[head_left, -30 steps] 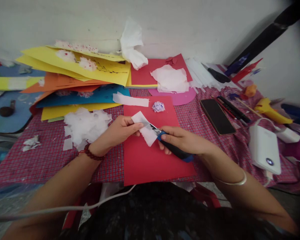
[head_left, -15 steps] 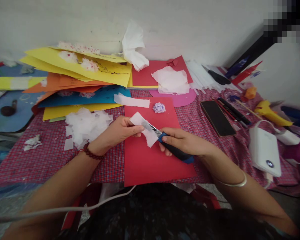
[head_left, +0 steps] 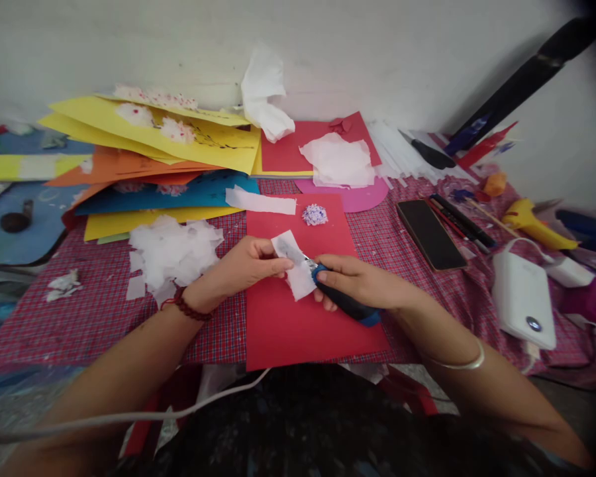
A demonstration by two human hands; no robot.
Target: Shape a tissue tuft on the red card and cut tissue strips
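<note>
My left hand (head_left: 261, 264) pinches a small piece of white paper (head_left: 302, 281) between thumb and fingers, above the red sheet (head_left: 298, 331). In my right hand (head_left: 350, 281) is a pair of scissors (head_left: 347, 303) with black and blue handles. Their metal blades lie against the paper, partly hidden by it. Just beyond my hands, a small white ball speckled with purple (head_left: 315, 214) rests on the red sheet, and a white paper strip (head_left: 263, 199) lies across its far left corner. A heap of white paper pieces (head_left: 173, 248) sits beside my left wrist.
Yellow, orange and blue folded cards (head_left: 218, 142) are stacked at the back left. White paper squares (head_left: 340, 159) lie on another red sheet behind. To the right are a phone (head_left: 431, 235), pens (head_left: 461, 222), a white power bank (head_left: 521, 298) and a yellow glue gun (head_left: 536, 225).
My left hand and the paper have moved slightly right, toward the scissors. Less of the blades shows now, with the paper further over them. My right hand has barely shifted.
</note>
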